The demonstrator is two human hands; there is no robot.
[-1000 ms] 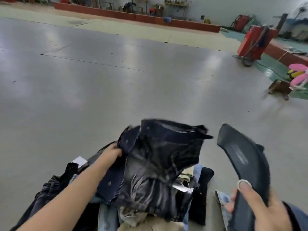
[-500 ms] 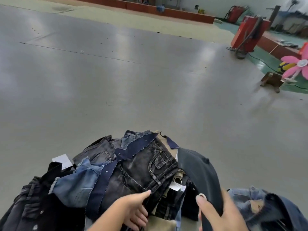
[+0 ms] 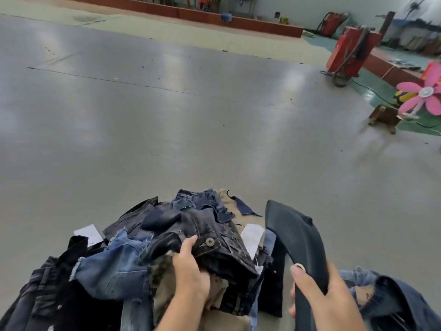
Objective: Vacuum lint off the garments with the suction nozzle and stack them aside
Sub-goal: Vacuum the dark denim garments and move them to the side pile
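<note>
Tabletop: a broad grey tabletop (image 3: 167, 130), glossy, with pale streaks of reflected light and thin seams across it.
Room: a workshop hall; a red machine (image 3: 350, 52) stands at 1 o'clock, a pink flower-shaped fan (image 3: 423, 96) at 2 o'clock beside a small wooden stool (image 3: 384, 117), and a low red-brown wall (image 3: 181, 11) runs along 12 o'clock.
Garments: a heap of denim garments (image 3: 133, 263), dark and mid blue with some tan cloth, lies at 6 o'clock on the near edge.
Left hand: the left hand (image 3: 191, 266) grips the waistband of dark jeans (image 3: 214, 235) on top of the heap, thumb by the metal button.
Right hand: the right hand (image 3: 319, 295) is curled round the black suction nozzle (image 3: 293, 232), which is raised at 5 o'clock, just right of the heap, mouth pointing away.
Aside: more blue denim (image 3: 386, 292) lies at 4 o'clock, behind the right hand.
Cut off: the heap's near side and both forearms run out of view below; the nozzle's hose end is hidden.
Writing: two white tags (image 3: 251, 235) show in the heap; any print is too blurred to read.
</note>
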